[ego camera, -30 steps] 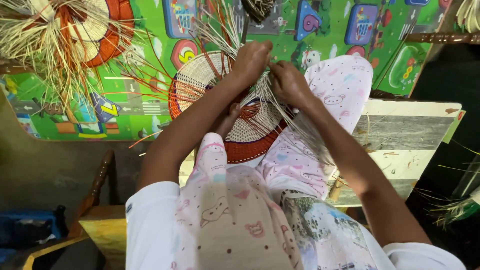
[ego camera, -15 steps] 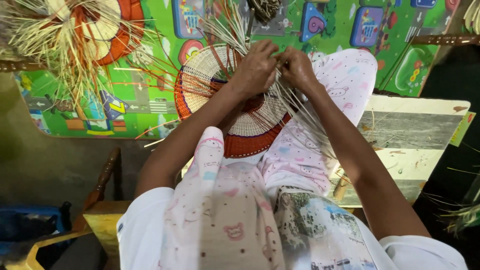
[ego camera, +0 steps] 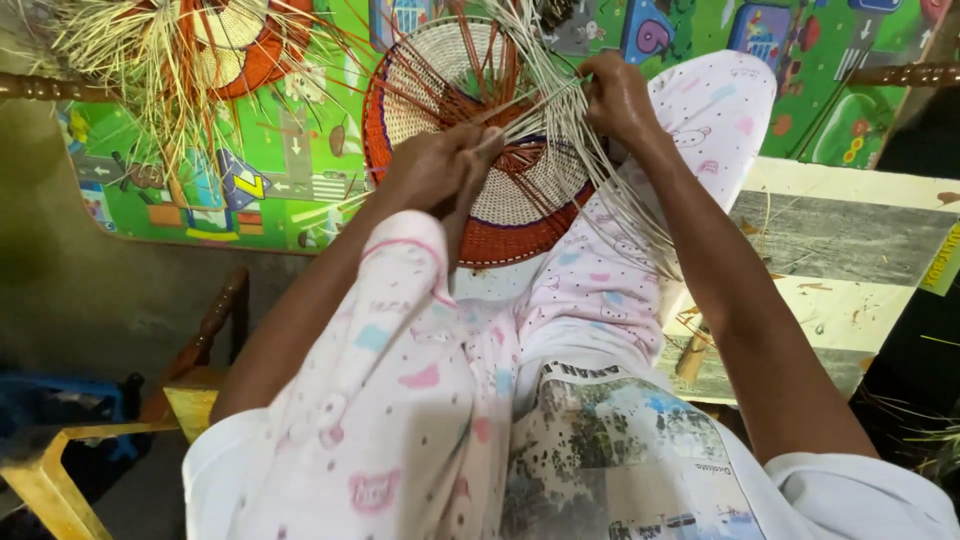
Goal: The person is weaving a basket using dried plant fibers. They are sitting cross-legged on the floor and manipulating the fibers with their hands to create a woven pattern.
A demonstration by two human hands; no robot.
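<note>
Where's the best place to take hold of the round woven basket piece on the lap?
Probably the orange rim at the woven basket piece's near edge, coming from the lap side. That edge looks finished, firm and free of loose strands; the far side bristles with unwoven pale strands, where the left hand and right hand are working.

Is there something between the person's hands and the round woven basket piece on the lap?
No, nothing visible. The left hand rests directly on the woven disc, and the right hand grips the pale loose strands rising from it.
</note>
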